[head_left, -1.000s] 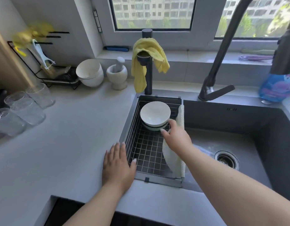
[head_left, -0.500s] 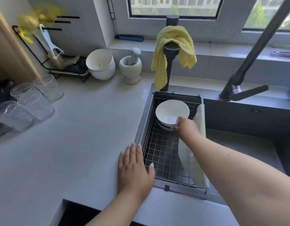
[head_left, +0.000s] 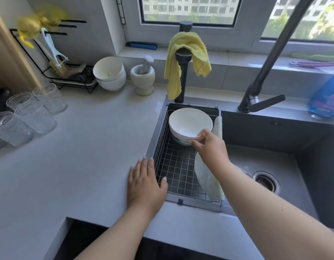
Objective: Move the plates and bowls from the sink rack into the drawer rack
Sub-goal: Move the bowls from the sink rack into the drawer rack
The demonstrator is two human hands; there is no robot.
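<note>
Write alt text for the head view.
The right hand pinches the rim of a white bowl stacked in the sink rack. The left hand rests flat on the grey counter beside it.

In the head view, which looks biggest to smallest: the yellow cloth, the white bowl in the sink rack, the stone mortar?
1. yellow cloth
2. white bowl, close to the cloth in apparent size, so that order is unsure
3. stone mortar, though farther away
</note>
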